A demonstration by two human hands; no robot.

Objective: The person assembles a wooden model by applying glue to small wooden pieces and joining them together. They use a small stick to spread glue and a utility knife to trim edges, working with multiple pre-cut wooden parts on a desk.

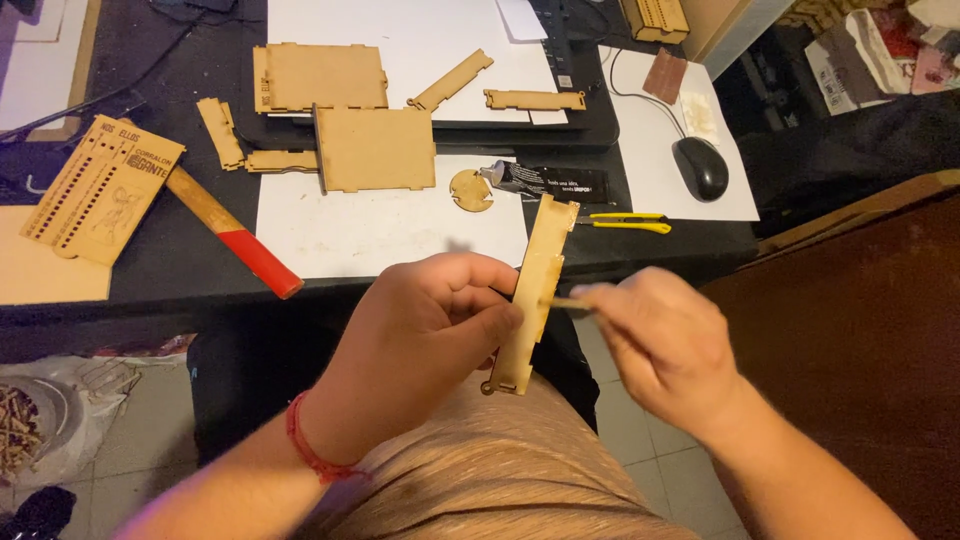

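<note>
Far left on the tabletop (190, 255), a hammer (235, 235) lies parked, out of the way. The left hand (425, 335) clamps a narrow wooden strip (532, 295) upright over the lap, edge turned rightward so the right hand (655, 340), pinching a thin stick (570, 303), touches it.

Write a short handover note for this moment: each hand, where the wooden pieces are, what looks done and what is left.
Left hand: grips a long notched wooden strip, held upright over the lap.
Right hand: pinches a thin stick against the strip's edge.
On the desk: a partly joined panel assembly, loose flat panels, a round disc, a glue tube, a yellow utility knife, a hammer.
Done: one panel joint.
Left: the strip and loose pieces remain unattached.
</note>
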